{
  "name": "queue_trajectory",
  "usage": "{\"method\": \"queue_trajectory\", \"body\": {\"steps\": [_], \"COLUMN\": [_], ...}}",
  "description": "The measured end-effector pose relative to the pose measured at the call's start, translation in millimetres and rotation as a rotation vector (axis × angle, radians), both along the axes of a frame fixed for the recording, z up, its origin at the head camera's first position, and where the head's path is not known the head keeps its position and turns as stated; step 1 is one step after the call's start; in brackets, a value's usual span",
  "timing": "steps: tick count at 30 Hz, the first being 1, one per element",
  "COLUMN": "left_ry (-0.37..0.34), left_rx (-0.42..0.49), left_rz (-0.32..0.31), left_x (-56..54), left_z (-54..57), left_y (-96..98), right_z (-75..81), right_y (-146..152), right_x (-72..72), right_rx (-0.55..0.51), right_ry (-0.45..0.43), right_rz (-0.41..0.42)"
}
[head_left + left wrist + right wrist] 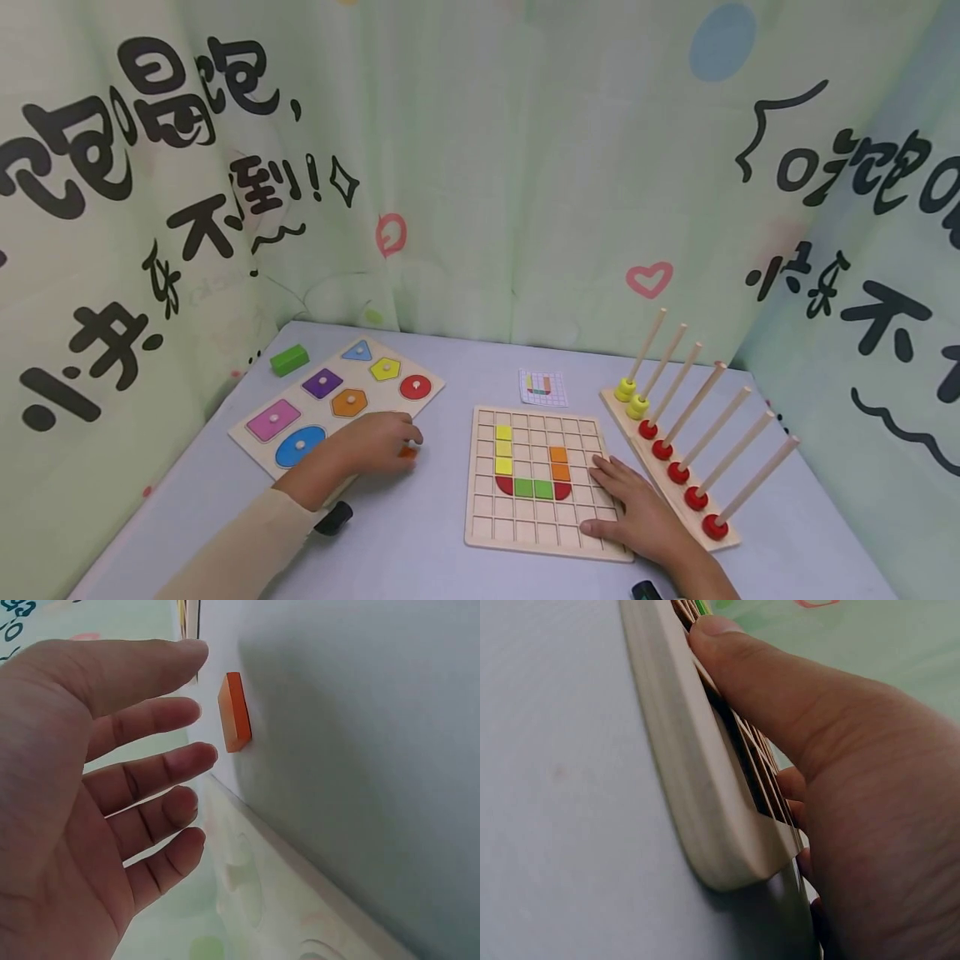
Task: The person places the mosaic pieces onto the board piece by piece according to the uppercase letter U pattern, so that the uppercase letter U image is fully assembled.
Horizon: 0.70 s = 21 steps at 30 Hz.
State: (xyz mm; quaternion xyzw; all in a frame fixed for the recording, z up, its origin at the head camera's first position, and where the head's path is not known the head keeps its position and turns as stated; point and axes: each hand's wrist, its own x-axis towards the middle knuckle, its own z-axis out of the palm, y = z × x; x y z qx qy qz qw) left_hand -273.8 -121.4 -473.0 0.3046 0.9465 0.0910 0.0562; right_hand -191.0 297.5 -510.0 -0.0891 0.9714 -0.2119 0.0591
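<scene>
My left hand [375,446] reaches down at the near right corner of the shape puzzle board, its fingers loosely bent. Just past its fingertips, an orange tile [236,712] rests on the white table. A gap shows between thumb and fingers in the left wrist view. My right hand [637,508] lies spread over the right side of a wooden grid board [491,529], with the thumb [742,660] on its near edge. On the grid, 3 yellow tiles [503,451], two red rounded corners [505,485], two green tiles [533,488] and two orange tiles [559,463] form a U.
The shape puzzle board [251,439] with colourful knobbed pieces is at left, a green block [289,360] behind it. A small pattern card [543,388] lies beyond the grid board. To the right stands a peg rack [727,540] with red and yellow beads and tall pegs.
</scene>
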Motion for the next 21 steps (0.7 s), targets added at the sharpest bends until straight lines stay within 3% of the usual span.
{"method": "queue_trajectory", "body": {"steps": [14,21], "left_ry": [-0.042,-0.037], "left_rx": [-0.004,-0.006], "left_rz": [0.017,0.011], "left_x": [6.0,5.8], "left_z": [7.6,4.3], "left_y": [-2.1,-2.7], "right_z": [1.1,1.6], "right_y": [-0.7,-0.4], "right_x": [1.5,2.4], "right_rx": [-0.001,-0.013], "right_ry": [-0.006,0.002], "right_rz": [-0.013,-0.008]}}
